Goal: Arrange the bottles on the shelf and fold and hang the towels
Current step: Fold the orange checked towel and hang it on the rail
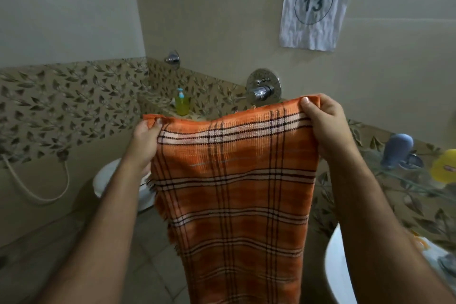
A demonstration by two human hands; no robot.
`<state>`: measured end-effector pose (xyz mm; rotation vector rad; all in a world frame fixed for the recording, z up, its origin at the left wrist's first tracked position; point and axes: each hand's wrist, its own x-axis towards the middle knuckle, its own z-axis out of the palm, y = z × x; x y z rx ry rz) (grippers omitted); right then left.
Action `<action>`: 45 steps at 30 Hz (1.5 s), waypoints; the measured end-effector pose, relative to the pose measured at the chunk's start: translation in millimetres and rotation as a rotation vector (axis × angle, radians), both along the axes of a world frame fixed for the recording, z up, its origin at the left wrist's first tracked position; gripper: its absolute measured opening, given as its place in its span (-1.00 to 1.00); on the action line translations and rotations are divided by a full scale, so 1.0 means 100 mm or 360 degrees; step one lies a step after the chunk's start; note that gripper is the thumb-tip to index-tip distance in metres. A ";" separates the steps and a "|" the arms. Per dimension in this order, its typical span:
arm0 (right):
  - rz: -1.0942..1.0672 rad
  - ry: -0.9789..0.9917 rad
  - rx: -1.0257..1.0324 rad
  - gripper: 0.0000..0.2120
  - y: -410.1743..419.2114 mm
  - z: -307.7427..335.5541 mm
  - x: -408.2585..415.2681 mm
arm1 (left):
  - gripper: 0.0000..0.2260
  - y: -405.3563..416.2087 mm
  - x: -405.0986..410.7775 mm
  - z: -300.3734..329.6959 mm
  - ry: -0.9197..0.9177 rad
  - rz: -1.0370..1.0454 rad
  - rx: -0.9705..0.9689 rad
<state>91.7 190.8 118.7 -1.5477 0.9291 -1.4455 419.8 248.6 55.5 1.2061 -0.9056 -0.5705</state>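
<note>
Crumpled white paper sheet (318, 2) stuck on beige wall tile, upper right: printed "WORKSTATION" along its top; below it, the number "13" inside a thin drawn circle. Small red mark on yellow round object (445, 166), right edge: unreadable.

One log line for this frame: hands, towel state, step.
left hand: pinches top corner | right hand: pinches other top corner | orange plaid towel: held up, hanging | step: folding, not hung
</note>
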 end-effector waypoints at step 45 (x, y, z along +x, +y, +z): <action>0.0867 -0.0278 0.0629 -0.50 -0.03 -0.95 -0.22 | -0.72 -0.06 0.32 0.06 0.0655 -0.0789 0.0441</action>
